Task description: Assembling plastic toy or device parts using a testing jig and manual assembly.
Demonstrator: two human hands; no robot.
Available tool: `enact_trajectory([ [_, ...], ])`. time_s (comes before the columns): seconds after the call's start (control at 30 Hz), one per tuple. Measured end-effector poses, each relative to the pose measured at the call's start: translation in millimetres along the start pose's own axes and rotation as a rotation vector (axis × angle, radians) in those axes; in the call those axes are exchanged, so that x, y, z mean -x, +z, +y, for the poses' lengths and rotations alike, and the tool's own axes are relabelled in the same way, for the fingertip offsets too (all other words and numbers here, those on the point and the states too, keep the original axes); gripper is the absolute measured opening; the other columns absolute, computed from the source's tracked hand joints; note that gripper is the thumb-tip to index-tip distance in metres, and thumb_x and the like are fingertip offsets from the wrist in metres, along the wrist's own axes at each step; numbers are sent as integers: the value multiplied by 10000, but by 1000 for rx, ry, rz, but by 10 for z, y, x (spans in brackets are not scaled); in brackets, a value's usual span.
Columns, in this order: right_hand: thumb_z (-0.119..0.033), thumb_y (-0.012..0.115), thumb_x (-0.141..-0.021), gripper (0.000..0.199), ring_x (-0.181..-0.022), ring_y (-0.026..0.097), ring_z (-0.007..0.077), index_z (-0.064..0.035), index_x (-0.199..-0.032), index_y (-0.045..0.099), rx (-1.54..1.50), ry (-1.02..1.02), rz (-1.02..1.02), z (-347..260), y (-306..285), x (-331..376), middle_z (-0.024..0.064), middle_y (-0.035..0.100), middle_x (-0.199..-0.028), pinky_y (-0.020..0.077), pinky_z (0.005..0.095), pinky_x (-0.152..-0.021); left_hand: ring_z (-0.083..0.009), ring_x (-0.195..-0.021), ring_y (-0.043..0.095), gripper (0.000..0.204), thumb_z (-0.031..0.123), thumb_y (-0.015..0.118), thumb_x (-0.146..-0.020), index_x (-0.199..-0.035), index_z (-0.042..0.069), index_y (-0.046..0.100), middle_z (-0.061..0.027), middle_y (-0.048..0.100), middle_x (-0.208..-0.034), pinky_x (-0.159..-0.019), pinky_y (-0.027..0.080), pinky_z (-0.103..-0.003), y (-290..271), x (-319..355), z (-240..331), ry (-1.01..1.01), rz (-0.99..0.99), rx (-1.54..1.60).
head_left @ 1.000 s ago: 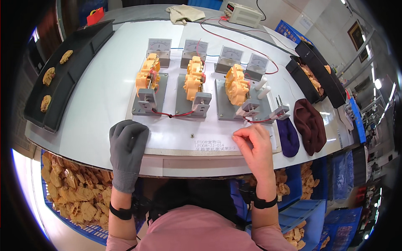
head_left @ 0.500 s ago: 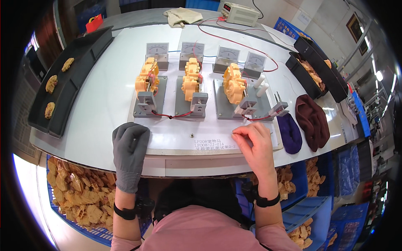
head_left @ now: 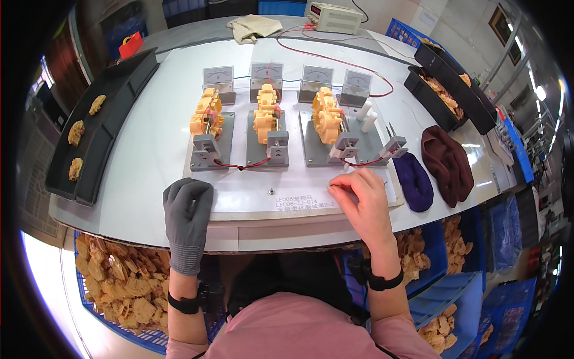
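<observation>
At the front edge of a white board [head_left: 251,206], my left hand [head_left: 188,206], in a grey knit glove, rests with its fingers curled in; nothing shows in it. My bare right hand [head_left: 362,200] rests at the board's right front, thumb and forefinger drawn together, with nothing visible between them. Beyond the hands stand three grey test fixtures carrying yellow plastic gearbox-like parts: a left one [head_left: 206,113], a middle one [head_left: 265,116] and a right one [head_left: 326,116]. Neither hand touches them. Red and black wires [head_left: 241,167] link the fixture fronts.
Several analog meters [head_left: 266,75] stand behind the fixtures. A black tray [head_left: 98,143] with yellow parts lies left; black bins [head_left: 439,102] stand right. Purple cloth [head_left: 412,182] and maroon cloth [head_left: 445,164] lie near my right hand. A power supply [head_left: 335,18] sits behind. Blue crates [head_left: 152,338] sit below.
The whole view has shifted slightly. Both hands keep the same pose at the board's front edge, and the fixtures stay as they were.
</observation>
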State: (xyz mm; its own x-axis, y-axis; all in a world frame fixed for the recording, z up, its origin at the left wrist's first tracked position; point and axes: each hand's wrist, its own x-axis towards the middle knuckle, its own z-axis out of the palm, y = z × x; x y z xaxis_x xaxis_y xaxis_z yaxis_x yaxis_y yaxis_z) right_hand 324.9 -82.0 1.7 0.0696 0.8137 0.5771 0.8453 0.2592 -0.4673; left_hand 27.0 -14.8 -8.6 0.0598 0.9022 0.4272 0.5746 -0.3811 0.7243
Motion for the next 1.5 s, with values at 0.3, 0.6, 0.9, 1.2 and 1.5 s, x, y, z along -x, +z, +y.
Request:
enact_trajectory([
  [0.3, -128, 758, -832, 107, -838, 588, 242, -80, -902, 693, 4, -6, -5, -7, -14, -6, 27, 615, -847, 417, 376, -786, -285, -1044, 547, 96, 54, 664, -872, -957, 13, 682, -109, 650, -1033, -921, 443, -369, 5, 6, -38, 12, 3, 9],
  [0.6, -119, 757, -832, 99, -832, 590, 243, -79, -902, 699, -7, -1, 0, 2, -6, -10, 29, 623, -848, 420, 376, -784, -281, -1048, 540, 97, 66, 660, -882, -960, 13, 677, -105, 644, -1038, -913, 446, -366, -1, 0, -23, 6, -1, 17],
  [0.9, -94, 725, -861, 80, -810, 567, 254, -50, -924, 701, -1, -26, -25, -9, -13, -20, 69, 610, -848, 443, 352, -745, -249, -1068, 537, 109, 65, 629, -918, -970, -29, 645, -118, 623, -1048, -934, 436, -342, -39, 29, -26, 2, -20, -6],
  [1.2, -141, 740, -813, 96, -838, 607, 297, -81, -832, 666, -33, -43, 32, 112, 83, 11, 67, 611, -820, 445, 429, -778, -238, -1066, 576, 136, -7, 636, -927, -1063, -17, 632, -108, 602, -1104, -941, 468, -335, 48, 25, -423, 51, 17, 108],
  [1.5, -178, 720, -818, 94, -921, 575, 235, -122, -818, 644, -53, -37, 174, 165, 200, 60, 30, 573, -867, 405, 380, -843, -271, -1267, 501, 365, 169, 463, -1049, -1299, -77, 564, -167, 546, -1350, -1103, 363, -354, -35, -84, -769, -7, -142, 78],
])
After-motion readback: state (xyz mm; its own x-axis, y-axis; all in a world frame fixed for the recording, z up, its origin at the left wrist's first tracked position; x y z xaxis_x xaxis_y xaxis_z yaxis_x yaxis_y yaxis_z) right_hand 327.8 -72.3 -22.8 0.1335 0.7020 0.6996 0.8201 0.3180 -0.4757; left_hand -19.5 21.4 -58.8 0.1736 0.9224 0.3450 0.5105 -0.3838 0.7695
